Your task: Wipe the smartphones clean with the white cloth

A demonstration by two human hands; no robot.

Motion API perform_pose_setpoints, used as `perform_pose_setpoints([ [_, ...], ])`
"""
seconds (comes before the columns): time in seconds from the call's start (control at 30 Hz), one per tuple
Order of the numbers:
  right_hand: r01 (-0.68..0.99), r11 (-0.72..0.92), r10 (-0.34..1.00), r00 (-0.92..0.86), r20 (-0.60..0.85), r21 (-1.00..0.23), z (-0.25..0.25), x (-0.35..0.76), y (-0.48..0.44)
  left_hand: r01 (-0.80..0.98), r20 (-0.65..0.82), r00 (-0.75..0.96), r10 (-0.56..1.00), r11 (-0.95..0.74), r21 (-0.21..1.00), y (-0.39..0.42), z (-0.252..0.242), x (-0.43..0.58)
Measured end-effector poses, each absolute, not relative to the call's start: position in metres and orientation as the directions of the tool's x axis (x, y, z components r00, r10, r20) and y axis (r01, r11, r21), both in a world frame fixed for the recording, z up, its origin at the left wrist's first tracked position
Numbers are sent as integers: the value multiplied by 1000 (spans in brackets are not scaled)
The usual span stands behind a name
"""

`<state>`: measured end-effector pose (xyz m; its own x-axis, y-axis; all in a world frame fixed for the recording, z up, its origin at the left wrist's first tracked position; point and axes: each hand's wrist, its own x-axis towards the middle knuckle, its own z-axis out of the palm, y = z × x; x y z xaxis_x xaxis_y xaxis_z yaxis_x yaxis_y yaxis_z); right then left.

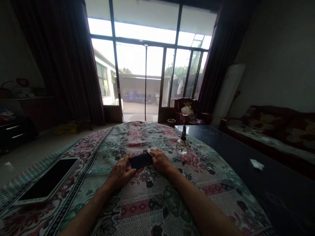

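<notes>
Left hand [121, 169] is gripping the black smartphone [141, 161] by its 9 o'clock end, index finger along the far edge, thumb at the near one, spread narrow. Right hand [160, 160] is covering the 3 o'clock end, fingers closing on a white scrap [149, 151] that's poking out at the far corner; too small for me to tell tissue from cloth. Phone is sitting between both hands over the floral tablecloth [137, 209], dark face up, long axis running 8 to 2. I can't tell whether it's resting on the fabric or hovering just above.

Clocking from the phone, 12 being dead ahead: white-framed tablet [50, 180] is lying between 8 and 9, screen black. Clear pump bottle [182, 146] with a black head is standing at 2, apart from the right hand. Crumpled white tissue [257, 164] is lying at 3 on the dark tabletop [221, 154], beyond the tablecloth's edge. Armchair [185, 105] is standing at 1, sofa [273, 126] between 2 and 3. Glazed doorway [133, 72] is letting daylight in at 12.
</notes>
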<state>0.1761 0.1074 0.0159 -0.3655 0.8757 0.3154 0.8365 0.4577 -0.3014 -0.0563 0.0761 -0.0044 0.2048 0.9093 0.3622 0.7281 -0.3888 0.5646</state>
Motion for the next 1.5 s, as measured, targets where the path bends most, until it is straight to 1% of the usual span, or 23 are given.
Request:
perform_pose_setpoints([
  [0.17, 861, 405, 896, -305, 324, -309, 16, 179, 86, 740, 329, 203, 922, -365, 565, 76, -3, -55],
  [0.4, 893, 308, 934, -216, 286, -329, 12, 178, 63, 737, 335, 191, 923, -360, 572, 77, -7, -56],
  [0.57, 889, 289, 940, -195, 279, -355, 10, 176, 50, 730, 344, 182, 921, -361, 581, 78, -8, -56],
  [0.63, 880, 301, 938, -205, 278, -367, 10, 173, 43, 726, 353, 185, 917, -370, 580, 78, -9, -56],
  [0.87, 832, 426, 894, -325, 308, -357, 8, 153, 30, 709, 365, 208, 907, -397, 583, 79, -14, -59],
  [1.17, 733, 546, 834, -432, 343, -406, 3, 115, 29, 714, 372, 240, 897, -423, 559, 86, -21, -63],
  [1.3, 706, 561, 826, -445, 346, -431, 4, 108, 29, 703, 371, 257, 893, -436, 562, 86, -22, -65],
  [1.5, 705, 535, 843, -407, 353, -466, 4, 109, 30, 726, 359, 246, 900, -417, 547, 86, -23, -65],
])
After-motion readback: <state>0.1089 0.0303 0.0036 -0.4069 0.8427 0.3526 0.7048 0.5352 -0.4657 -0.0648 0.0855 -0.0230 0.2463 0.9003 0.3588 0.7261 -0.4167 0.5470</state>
